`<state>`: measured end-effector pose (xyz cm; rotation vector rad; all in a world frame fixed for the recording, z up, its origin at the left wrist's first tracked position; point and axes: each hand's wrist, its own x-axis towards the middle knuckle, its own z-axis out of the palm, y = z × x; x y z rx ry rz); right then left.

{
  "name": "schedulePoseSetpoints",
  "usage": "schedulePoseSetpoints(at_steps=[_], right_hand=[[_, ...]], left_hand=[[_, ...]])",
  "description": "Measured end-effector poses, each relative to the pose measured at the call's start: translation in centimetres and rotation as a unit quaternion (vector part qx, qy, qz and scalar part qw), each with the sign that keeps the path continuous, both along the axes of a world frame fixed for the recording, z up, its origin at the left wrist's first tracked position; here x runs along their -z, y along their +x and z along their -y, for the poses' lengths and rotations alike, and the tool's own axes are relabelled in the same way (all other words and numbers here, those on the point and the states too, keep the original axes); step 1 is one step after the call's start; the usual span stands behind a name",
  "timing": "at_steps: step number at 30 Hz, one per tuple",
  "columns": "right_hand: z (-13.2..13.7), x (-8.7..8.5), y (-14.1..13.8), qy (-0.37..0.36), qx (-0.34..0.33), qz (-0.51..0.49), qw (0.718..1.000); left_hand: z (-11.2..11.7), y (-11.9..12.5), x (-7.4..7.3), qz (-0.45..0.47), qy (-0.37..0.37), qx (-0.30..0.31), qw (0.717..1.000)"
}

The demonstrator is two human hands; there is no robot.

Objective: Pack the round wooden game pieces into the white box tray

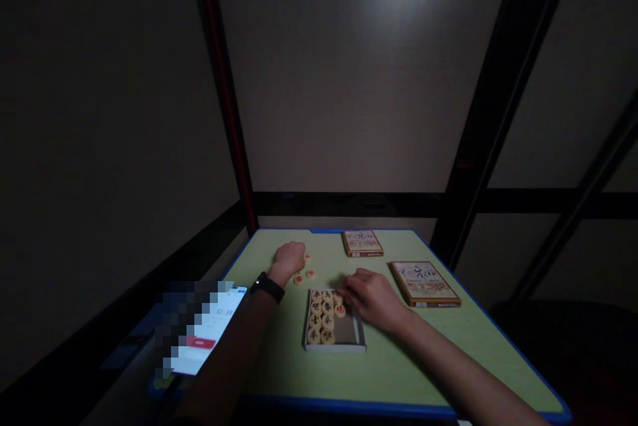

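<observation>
A shallow open box (349,348) in front of me holds several round xiangqi pieces (327,321) in columns, most with dark characters and some with red ones. Over its far right corner is my right hand (371,296), its fingers pinched together at a xiangqi piece (337,297) in the top row. Farther left, my left hand (290,258) rests low over the table with its fingers curled, and what they hold is hidden. Beside it lie loose red-marked pieces (310,274), one partly covered by the knuckles. A dark band is on my left wrist.
Two flat printed boxes lie on the right: a smaller one (363,244) at the back and a larger one (423,284) nearer. A lit phone (212,329) stands at the left edge. The pale green table (399,373) has a blue rim, with walls behind and left.
</observation>
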<state>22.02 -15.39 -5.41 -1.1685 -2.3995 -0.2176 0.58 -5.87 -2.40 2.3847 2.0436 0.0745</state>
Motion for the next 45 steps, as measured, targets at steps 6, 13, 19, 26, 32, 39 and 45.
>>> schedulePoseSetpoints(at_steps=[6, 13, 19, 26, 32, 39, 45], right_hand=[[-0.2, -0.1, 0.2, -0.01, -0.003, -0.029, 1.0], [-0.3, -1.0, 1.0, -0.094, -0.069, -0.161, 0.98], [-0.4, -1.7, 1.1, -0.241, -0.179, -0.206, 0.931], [-0.1, -1.9, 0.9, -0.295, -0.21, -0.206, 0.909], [0.1, -1.8, 0.6, -0.34, -0.201, -0.244, 0.886], [-0.1, -1.3, 0.5, -0.281, -0.127, -0.227, 0.924], [0.5, -1.5, 0.4, -0.147, -0.062, -0.037, 0.986]], left_hand=[[0.1, -0.2, -0.1, 0.053, 0.045, 0.037, 0.997], [2.3, 1.1, 0.4, 0.466, -0.177, 0.228, 0.836], [4.1, 1.6, 0.0, 0.527, -0.333, 0.261, 0.737], [3.6, 1.4, 1.7, 0.521, -0.408, 0.269, 0.7], [3.6, 1.4, 2.3, 0.536, -0.435, 0.275, 0.67], [3.8, 1.1, 2.0, 0.533, -0.405, 0.27, 0.692], [3.2, 0.3, 1.5, 0.565, -0.269, 0.242, 0.741]])
